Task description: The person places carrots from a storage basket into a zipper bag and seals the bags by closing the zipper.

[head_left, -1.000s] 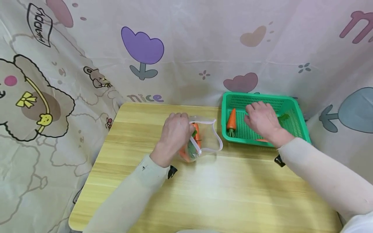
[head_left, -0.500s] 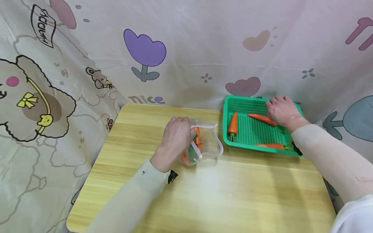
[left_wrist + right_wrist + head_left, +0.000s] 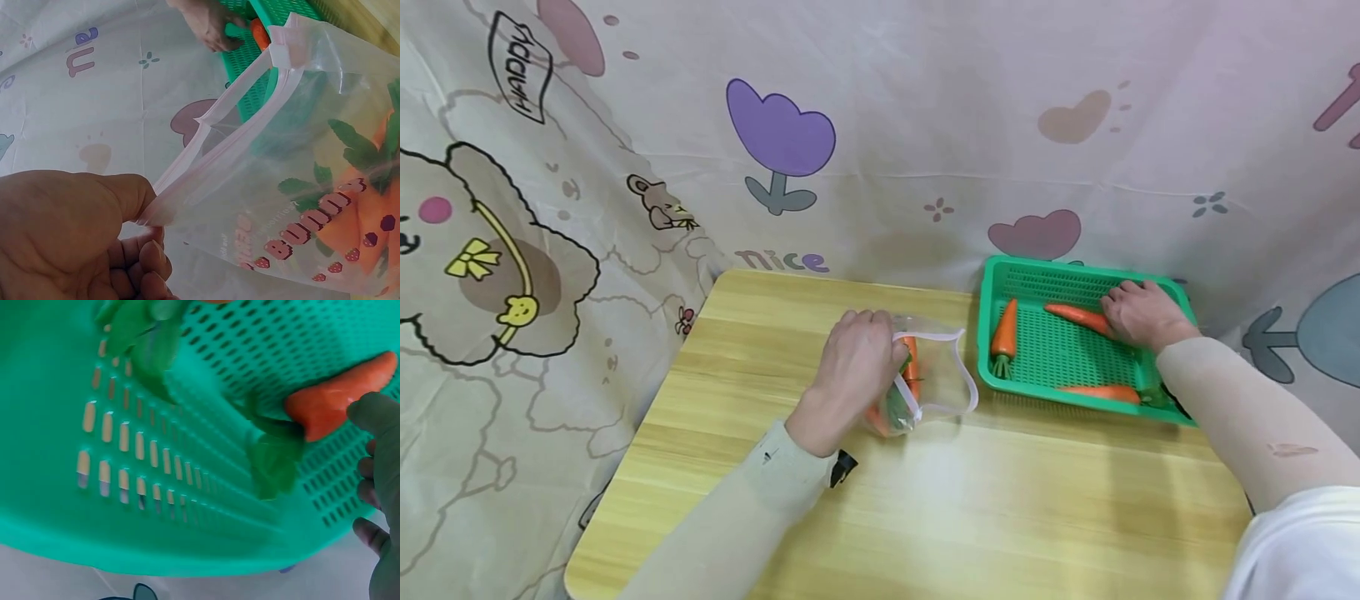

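My left hand (image 3: 859, 354) pinches the rim of a clear zip bag (image 3: 275, 150) between thumb and fingers. The bag's mouth gapes to the right; its front has "Bunny" lettering, and orange carrots with green tops lie inside (image 3: 912, 367). Down in the green basket (image 3: 988, 333), my right hand (image 3: 1138, 315) is at the leafy end of a carrot (image 3: 1075, 315). In the right wrist view one digit touches that carrot's (image 3: 340, 397) side, while the others are loosely bent beside it, not round it.
Another carrot (image 3: 1005, 329) lies along the basket's left side, and one more (image 3: 1105, 392) along its near side. The basket stands at the back right of the wooden table (image 3: 1000, 500), against a patterned cloth (image 3: 887, 125).
My right hand has moved right and down inside the basket to the back carrot, uncovering the near carrot. The left hand keeps its hold on the bag. The view has shifted slightly.
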Available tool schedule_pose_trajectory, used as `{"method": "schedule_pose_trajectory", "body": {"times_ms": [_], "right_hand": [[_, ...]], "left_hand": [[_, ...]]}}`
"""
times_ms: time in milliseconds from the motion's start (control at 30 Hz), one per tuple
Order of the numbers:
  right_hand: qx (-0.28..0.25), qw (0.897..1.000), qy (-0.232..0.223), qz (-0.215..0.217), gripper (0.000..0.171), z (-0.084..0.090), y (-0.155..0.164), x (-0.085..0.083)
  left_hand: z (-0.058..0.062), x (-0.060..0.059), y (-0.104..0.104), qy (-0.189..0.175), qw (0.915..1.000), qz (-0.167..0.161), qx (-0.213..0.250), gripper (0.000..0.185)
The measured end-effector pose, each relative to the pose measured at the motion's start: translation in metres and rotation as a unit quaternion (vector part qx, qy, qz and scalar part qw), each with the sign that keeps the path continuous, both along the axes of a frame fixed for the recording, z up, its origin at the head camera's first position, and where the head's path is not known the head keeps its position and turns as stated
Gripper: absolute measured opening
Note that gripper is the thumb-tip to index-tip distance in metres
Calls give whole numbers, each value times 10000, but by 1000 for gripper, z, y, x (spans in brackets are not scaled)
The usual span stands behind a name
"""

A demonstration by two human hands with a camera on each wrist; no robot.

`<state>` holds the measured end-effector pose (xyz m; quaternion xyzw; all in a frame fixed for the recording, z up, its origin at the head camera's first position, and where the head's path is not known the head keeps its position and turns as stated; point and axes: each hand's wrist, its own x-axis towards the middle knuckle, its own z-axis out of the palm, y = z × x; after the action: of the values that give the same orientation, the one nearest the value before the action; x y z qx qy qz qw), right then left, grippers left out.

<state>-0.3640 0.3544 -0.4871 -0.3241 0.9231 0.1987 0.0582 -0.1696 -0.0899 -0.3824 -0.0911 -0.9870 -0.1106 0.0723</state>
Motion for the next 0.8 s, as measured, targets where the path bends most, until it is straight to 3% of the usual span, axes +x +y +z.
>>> {"method": "schedule_pose_trajectory", "body": {"times_ms": [600, 800], "right_hand": [[346, 9988, -220, -261, 15, -21, 4, -4], [95, 9997, -92, -214, 19, -19, 1, -7]], "left_hand": [[0, -2, 2, -101, 9999, 81, 68, 16], [-1, -3, 2, -180, 9997, 116, 128, 18]]}}
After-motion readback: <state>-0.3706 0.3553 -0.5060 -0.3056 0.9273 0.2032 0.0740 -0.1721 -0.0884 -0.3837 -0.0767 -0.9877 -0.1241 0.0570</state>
